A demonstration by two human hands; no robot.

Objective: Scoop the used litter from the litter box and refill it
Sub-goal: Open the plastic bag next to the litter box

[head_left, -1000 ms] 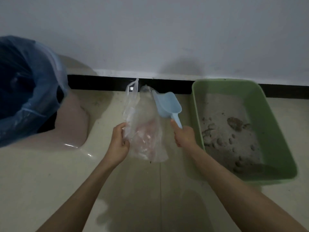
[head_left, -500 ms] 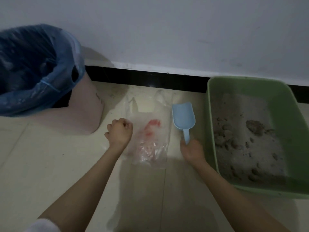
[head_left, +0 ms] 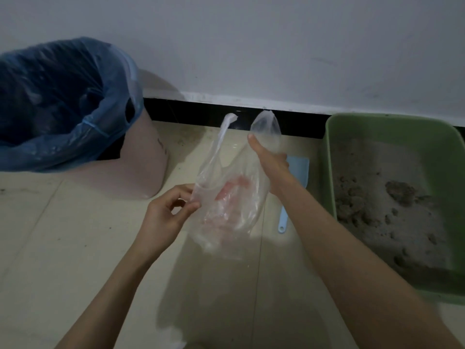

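Observation:
A clear plastic bag [head_left: 227,205] with red print hangs above the floor between my hands. My left hand [head_left: 167,215] pinches the bag's left edge. My right hand [head_left: 270,159] grips the bag's right handle loop, thumb up. The light blue scoop [head_left: 295,172] lies on the floor to the right of the bag, partly hidden behind my right forearm; neither hand touches it. The green litter box [head_left: 337,157] stands at the right, holding grey litter with dark clumps [head_left: 400,191].
A pink bin [head_left: 148,172] lined with a blue bag [head_left: 63,102] stands at the left against the white wall. A black skirting strip [head_left: 196,112] runs along the wall's foot. Beige floor tiles lie below my arms.
My right hand let go of the scoop, which now lies on the floor, and took hold of the bag's handle. Both hands lifted the bag off the floor.

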